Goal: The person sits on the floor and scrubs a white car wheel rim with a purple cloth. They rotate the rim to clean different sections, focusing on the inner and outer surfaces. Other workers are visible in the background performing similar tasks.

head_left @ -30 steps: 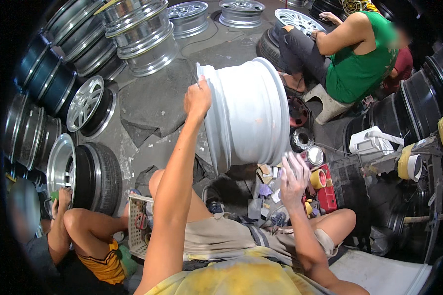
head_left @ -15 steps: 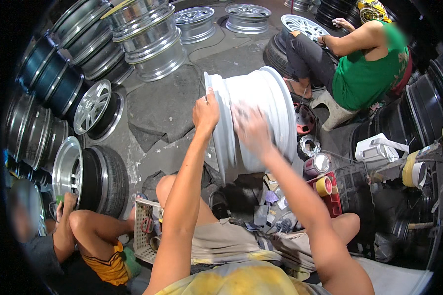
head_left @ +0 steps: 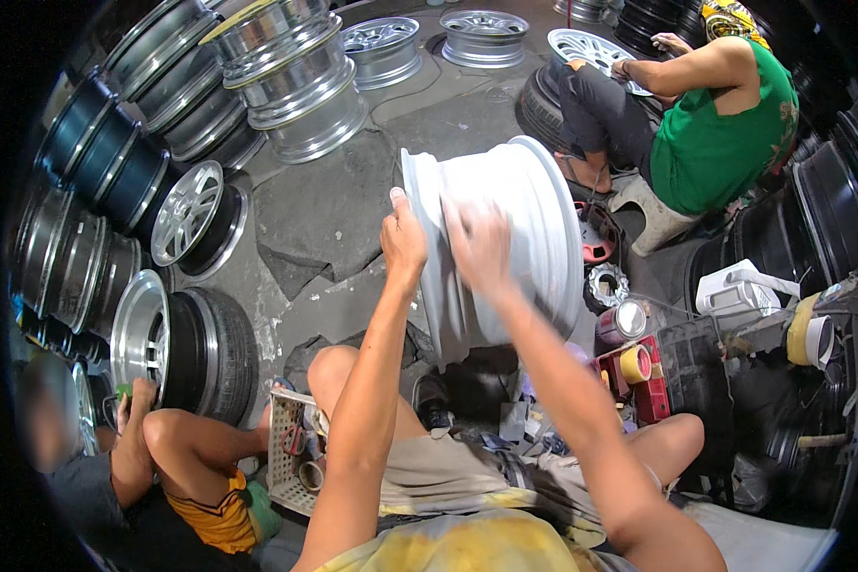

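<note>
A white-grey wheel rim (head_left: 529, 219) stands on its edge in front of me, its barrel turned sideways between my arms. My left hand (head_left: 403, 238) grips the rim's left flange, thumb upright along the edge and fingers curled around it. Against the left part of the barrel is my right hand (head_left: 477, 246), smeared by motion. Its fingers are too blurred to show whether anything thin lies under them. Both forearms reach up from the lower edge, with the rim just beyond my knees.
Stacked metal rims (head_left: 300, 95) rise at the left. A co-worker in a green top (head_left: 715, 143) sits at the upper right; another person's orange shorts (head_left: 214, 510) show lower left. Near my right arm are a tin can (head_left: 623, 321), tape roll (head_left: 636, 364) and red tray (head_left: 654, 391). A plastic basket (head_left: 291, 443) stands left.
The right hand has shifted slightly left and up along the barrel, still blurred. The left hand keeps its grip on the flange. The whole view has shifted a little.
</note>
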Available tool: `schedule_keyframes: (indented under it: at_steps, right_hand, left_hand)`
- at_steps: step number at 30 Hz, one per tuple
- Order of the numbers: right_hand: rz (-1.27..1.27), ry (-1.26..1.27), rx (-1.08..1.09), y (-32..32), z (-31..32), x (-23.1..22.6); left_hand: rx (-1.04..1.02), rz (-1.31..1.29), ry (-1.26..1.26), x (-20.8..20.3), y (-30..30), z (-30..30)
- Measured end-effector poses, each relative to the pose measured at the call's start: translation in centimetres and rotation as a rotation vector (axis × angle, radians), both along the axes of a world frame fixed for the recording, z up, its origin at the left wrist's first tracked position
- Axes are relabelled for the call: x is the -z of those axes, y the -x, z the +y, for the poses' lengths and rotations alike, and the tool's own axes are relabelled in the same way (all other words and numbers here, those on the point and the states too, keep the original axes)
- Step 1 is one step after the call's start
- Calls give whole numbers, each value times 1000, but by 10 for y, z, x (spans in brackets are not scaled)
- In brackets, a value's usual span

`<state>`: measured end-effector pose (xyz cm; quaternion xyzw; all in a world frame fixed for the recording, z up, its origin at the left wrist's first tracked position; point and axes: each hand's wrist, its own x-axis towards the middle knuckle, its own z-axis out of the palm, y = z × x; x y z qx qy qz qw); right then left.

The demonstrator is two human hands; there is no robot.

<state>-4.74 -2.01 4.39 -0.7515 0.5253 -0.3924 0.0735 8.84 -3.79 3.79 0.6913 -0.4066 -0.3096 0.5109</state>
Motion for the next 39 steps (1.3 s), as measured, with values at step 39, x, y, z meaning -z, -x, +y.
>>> schedule_keyframes:
  at_steps: [39]
  right_hand:
    - [-169,259,-152,-13,126,7]
  left_hand:
    - [170,1208,181,34,7,107]
